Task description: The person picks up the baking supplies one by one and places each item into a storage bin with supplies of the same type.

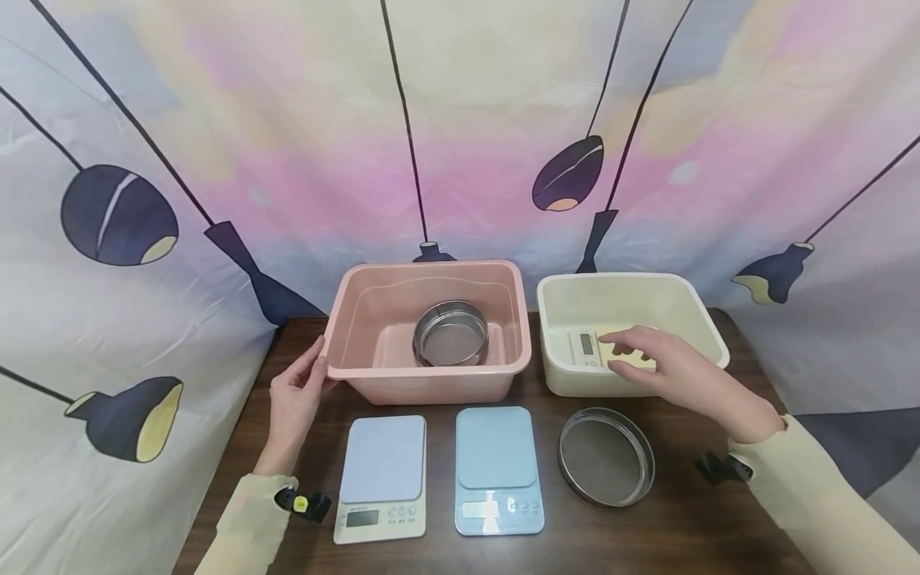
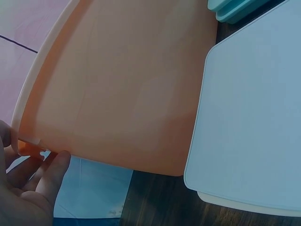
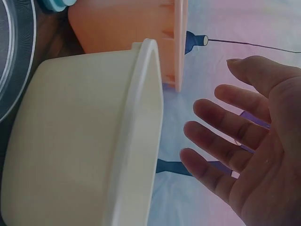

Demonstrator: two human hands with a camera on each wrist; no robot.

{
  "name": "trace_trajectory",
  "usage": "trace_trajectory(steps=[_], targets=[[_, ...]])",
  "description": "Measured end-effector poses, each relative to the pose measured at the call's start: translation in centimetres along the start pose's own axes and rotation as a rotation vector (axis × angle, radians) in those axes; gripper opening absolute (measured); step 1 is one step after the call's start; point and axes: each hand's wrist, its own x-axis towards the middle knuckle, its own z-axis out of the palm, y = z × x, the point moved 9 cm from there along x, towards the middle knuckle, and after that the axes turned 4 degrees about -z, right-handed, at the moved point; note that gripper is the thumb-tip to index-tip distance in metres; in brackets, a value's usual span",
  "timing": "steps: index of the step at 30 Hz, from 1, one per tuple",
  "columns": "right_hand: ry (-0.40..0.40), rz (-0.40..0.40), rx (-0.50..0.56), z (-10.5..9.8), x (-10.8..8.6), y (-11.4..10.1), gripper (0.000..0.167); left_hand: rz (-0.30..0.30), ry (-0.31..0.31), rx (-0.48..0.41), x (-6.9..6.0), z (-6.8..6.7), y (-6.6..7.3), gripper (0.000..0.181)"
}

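At the left end of the pink basin (image 1: 424, 386), my left hand (image 1: 293, 403) holds the rim's front corner; the left wrist view shows the fingers (image 2: 55, 174) bent at that rim. A round metal sieve (image 1: 450, 334) lies inside this basin. Over the cream basin (image 1: 618, 385) hovers my right hand (image 1: 679, 375), fingers spread and relaxed, holding nothing. Below it in that basin lies a small scale (image 1: 586, 348) with a display, beside something pale yellow partly hidden by the hand. The right wrist view has the open palm (image 3: 268, 155) beside the cream rim (image 3: 124, 127).
On the dark wooden table (image 1: 503, 555), in front of the basins, lie a white scale (image 1: 383, 459), a light blue scale (image 1: 496, 449) and another round metal sieve (image 1: 606, 457). A patterned curtain (image 1: 474, 120) hangs behind the basins.
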Motion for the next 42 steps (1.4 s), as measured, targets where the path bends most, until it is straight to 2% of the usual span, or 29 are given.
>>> trace_trajectory(steps=[10,19,27,36,42], targets=[[0.047,-0.034,-0.024,-0.1,-2.1,0.4,0.036,0.017,0.007,0.009,0.0,0.1,0.1,0.039],[0.064,-0.075,0.028,0.5,-4.0,0.7,0.039,0.014,-0.001,0.017,0.1,0.2,0.2,0.04],[0.113,-0.096,-0.027,1.0,-5.6,0.7,0.044,0.015,-0.004,0.026,0.2,0.2,0.2,0.039],[0.168,-0.133,-0.029,2.4,-7.0,1.4,0.048,0.014,0.012,-0.011,0.1,0.1,0.1,0.038],[0.145,-0.111,-0.001,3.9,-8.1,2.4,0.045,0.017,0.011,-0.018,0.0,0.1,0.1,0.038]])
